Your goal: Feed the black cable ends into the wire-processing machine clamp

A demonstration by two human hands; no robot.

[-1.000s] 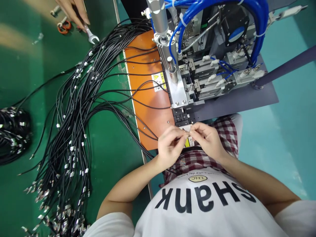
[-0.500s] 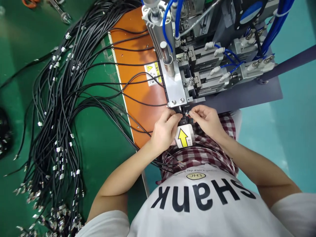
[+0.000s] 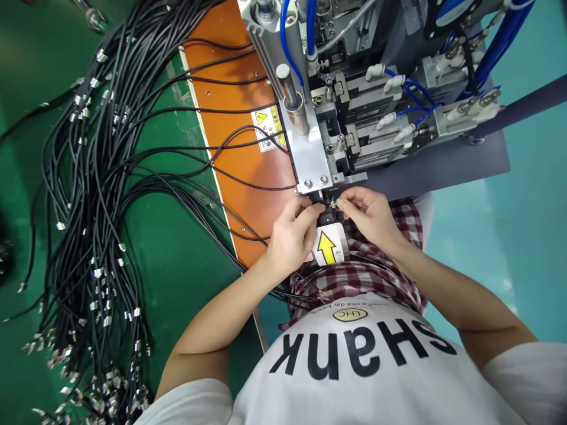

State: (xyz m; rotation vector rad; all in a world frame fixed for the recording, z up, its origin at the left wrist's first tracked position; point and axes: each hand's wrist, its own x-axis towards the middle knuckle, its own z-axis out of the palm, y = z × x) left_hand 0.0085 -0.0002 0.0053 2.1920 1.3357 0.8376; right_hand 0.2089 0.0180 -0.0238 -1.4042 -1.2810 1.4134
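My left hand (image 3: 290, 235) is closed, thumb and forefinger pinching the end of a black cable beside the machine's near edge. Thin coloured wires (image 3: 333, 204) fan out from that cable end, red and white among them. Opposite it, my right hand (image 3: 371, 217) pinches the wire tips between thumb and forefinger. Both hands meet over a small black fixture (image 3: 328, 218) at the front of the metal press plate (image 3: 313, 159). Just below the fixture is a white label with a yellow arrow (image 3: 326, 247). My fingers hide most of the held cable.
A large bundle of black cables (image 3: 106, 153) with silvery ends lies on the green table (image 3: 177, 283) at left. Several cables cross the orange board (image 3: 241, 171) to the machine. Pneumatic cylinders (image 3: 372, 100) and blue air hoses (image 3: 500, 53) stand at upper right. More cables (image 3: 305, 295) rest across my lap.
The view has shifted slightly, so the cable bundle and board sit further left. My left hand has drawn a little left of the wires; my right hand keeps its pinch.
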